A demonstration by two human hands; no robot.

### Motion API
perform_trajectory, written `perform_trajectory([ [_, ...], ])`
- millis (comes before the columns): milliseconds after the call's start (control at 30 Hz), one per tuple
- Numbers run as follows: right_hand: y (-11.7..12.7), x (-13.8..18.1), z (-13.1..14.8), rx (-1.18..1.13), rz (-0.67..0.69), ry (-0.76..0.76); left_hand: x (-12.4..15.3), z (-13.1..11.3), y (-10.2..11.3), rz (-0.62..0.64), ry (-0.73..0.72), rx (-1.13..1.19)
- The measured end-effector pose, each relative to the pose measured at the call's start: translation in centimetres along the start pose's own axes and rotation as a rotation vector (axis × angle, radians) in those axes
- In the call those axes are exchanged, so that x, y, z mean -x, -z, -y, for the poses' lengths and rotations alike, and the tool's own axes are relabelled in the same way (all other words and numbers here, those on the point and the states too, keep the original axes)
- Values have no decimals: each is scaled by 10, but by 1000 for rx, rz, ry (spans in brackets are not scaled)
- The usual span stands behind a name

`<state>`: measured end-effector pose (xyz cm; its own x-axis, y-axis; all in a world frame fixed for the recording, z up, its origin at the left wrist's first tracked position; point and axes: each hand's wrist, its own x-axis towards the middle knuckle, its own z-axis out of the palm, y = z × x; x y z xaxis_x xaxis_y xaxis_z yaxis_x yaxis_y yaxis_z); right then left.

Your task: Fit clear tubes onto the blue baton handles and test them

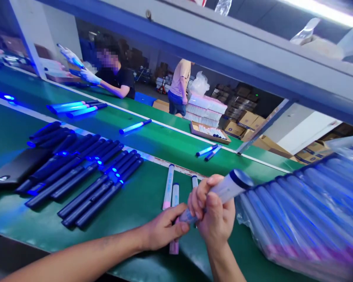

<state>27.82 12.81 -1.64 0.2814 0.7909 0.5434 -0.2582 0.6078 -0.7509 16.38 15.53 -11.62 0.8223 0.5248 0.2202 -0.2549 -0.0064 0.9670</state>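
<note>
My right hand (214, 213) is wrapped round a white tube with a dark blue cap (228, 188), held tilted above the green table (141, 196). My left hand (164, 229) pinches the tube's lower end with thumb and fingers. Under my hands lie three white and pink tubes (168, 192) side by side. To the right sits a clear bag full of similar tubes (306, 211).
Several dark blue tubes (82, 172), some glowing blue at the tip, lie in rows at the left beside a black flat case (14, 168). Lit tubes (73, 106) lie on the green conveyor (164, 137). A gloved person (111, 78) works opposite; another stands near cardboard boxes (247, 117).
</note>
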Motion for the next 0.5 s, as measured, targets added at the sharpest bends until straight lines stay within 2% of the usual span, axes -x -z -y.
perform_trajectory([
  [67,29,-14,-17,83,-65,-44,-20,-7,4,-71,43,-98],
  [133,69,-27,-36,319,-167,-111,-53,-24,19,-208,103,-377],
  [167,90,-31,-45,514,-193,-160,-73,-34,31,-288,130,-590],
  [233,127,-32,-60,950,-125,-325,-110,-54,65,-395,143,-784],
  [300,150,-25,-69,1220,35,-507,-132,-67,103,-476,168,-966],
  [333,156,-21,-72,1269,108,-575,-134,-70,120,-498,194,-1063],
  [400,157,-13,-75,1274,181,-645,-118,-70,144,-506,282,-1263],
  [500,143,-7,-76,1323,210,-682,-68,-60,157,-465,440,-1509],
])
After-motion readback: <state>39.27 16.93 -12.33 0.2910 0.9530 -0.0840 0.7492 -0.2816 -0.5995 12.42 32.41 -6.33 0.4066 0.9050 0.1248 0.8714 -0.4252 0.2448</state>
